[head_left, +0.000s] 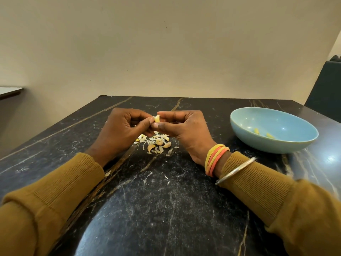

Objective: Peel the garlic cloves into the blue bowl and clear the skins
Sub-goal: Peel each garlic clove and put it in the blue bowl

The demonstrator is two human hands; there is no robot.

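Garlic clove (157,118) pinched between fingertips of left hand (121,130) and right hand (181,128), both curled round it, above scattered skins (156,144) on black marble table (166,200). Two peeled cloves (256,130) lying inside blue bowl (287,122), off right.

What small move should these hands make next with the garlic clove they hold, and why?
Probably the left hand pulls the last scrap of skin off the garlic clove, dropping it on the pile of skins. The right hand pinches the clove too, a pale flake seems to cling to its left edge, and the blue bowl holds two peeled cloves.
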